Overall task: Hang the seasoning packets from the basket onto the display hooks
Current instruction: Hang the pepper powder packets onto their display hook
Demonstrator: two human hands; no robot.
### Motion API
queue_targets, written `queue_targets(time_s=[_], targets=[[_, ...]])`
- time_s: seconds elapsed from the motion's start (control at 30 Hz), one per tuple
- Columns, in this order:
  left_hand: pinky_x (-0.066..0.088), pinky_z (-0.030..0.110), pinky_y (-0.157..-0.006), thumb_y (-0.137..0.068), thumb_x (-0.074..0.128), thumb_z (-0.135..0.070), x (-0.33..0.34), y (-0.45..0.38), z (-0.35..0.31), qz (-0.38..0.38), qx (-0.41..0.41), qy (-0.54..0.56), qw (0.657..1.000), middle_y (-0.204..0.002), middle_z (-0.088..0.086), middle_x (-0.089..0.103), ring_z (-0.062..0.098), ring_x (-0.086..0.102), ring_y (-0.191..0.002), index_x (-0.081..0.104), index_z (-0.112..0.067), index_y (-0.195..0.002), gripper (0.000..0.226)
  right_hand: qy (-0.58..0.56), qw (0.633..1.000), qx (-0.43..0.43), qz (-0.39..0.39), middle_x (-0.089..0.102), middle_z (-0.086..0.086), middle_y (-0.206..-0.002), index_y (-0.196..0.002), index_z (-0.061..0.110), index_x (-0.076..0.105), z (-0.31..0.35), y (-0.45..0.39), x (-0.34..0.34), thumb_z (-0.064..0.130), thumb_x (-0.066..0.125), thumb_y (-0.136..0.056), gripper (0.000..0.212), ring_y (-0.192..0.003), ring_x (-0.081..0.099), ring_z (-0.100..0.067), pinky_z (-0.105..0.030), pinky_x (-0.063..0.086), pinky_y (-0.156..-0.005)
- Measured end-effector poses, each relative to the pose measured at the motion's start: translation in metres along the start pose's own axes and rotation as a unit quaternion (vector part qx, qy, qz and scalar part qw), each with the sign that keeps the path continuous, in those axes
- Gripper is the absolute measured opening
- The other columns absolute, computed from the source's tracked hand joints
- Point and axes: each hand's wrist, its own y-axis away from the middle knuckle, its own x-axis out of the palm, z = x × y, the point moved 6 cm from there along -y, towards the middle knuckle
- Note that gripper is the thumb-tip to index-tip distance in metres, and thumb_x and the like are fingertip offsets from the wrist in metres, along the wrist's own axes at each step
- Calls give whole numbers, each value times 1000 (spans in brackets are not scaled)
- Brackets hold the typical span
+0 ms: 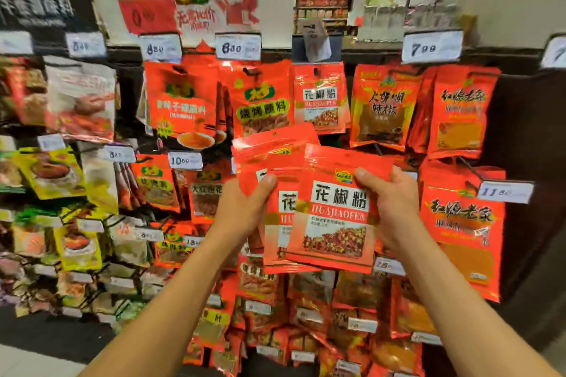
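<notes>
Both hands hold a fanned bunch of red seasoning packets (333, 208) mid-frame: the left hand (245, 208) pinches the rear ones at 9 o'clock, the right hand (395, 208) pinches the front one at 3 o'clock. These look light, limp and glossy — likely slippery, best held near the punched top edge. The matching hook (316, 71) sits at 12 o'clock, crowded by hanging neighbours — room looks tight. No basket is visible.
</notes>
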Motion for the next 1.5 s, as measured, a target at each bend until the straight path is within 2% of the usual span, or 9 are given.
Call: queue_targets(time_s=[0.13,0.33,0.5,0.67,0.93,1.13,1.23,1.33,1.5], targets=[[54,30,-68,-79,67,-45,-35,-35,-8,-28,-1,11,1000,-77,-15,77,3,71,-71,76,-47,-79,9,35,999,-31,-16,77,-14,-87,-82,16,73,34,-33,24,17,70,-94,12,-82,72,-36,-52,58,-77],[48,8,-55,-95,68,-27,-85,-68,-9,-32,30,-33,998,-76,-23,75,-6,70,-69,76,-47,-78,27,83,992,-87,-40,78,-2,-75,-85,15,70,75,-88,49,18,71,-93,8,-62,74,-18,-30,56,-51],[52,30,-66,-93,70,-27,-107,-81,1,-49,9,-30,998,-79,-11,78,6,75,-71,78,-42,-79,22,183,975,-121,-38,76,-5,-76,-79,14,67,85,-115,75,33,74,-83,20,-73,74,-25,-49,60,-71],[57,33,-68,-95,69,-26,-88,-86,-5,-28,25,-20,999,-83,-3,79,16,76,-76,77,-32,-83,17,183,973,-120,-66,74,-22,-92,-87,8,61,84,-124,83,35,76,-86,30,-87,73,-40,-59,59,-79],[53,17,-52,-96,68,-22,-53,-91,-25,-19,47,-4,999,-72,-6,77,9,74,-63,72,-19,-77,20,192,969,-139,-75,67,12,-54,-65,21,60,83,-132,87,31,73,-88,28,-49,63,-1,-20,48,-47],[54,20,-55,-96,67,-25,-35,-95,-26,-4,58,-2,998,-74,-4,78,12,75,-68,76,-29,-73,26,203,965,-143,-83,75,-12,-78,-63,20,65,80,-140,92,33,73,-83,25,-81,73,-37,-55,58,-77],[55,22,-56,-96,67,-27,-28,-96,-22,2,57,4,998,-76,-1,78,15,75,-69,76,-31,-74,24,223,955,-165,-103,66,0,-61,-52,26,64,79,-142,92,36,71,-79,30,-65,65,-28,-49,55,-68],[55,21,-55,-96,67,-25,-24,-97,-16,3,52,16,999,-78,3,78,18,76,-70,75,-23,-76,21,249,940,-200,-117,52,9,-49,-50,18,57,81,-144,93,33,71,-82,38,-53,46,-15,-36,37,-56],[56,22,-57,-97,66,-24,-21,-101,-11,5,43,27,999,-81,5,79,21,76,-73,74,-18,-84,16,268,926,-243,-109,53,5,-54,-55,12,56,88,-147,99,32,74,-84,40,-55,41,-13,-33,30,-53]])
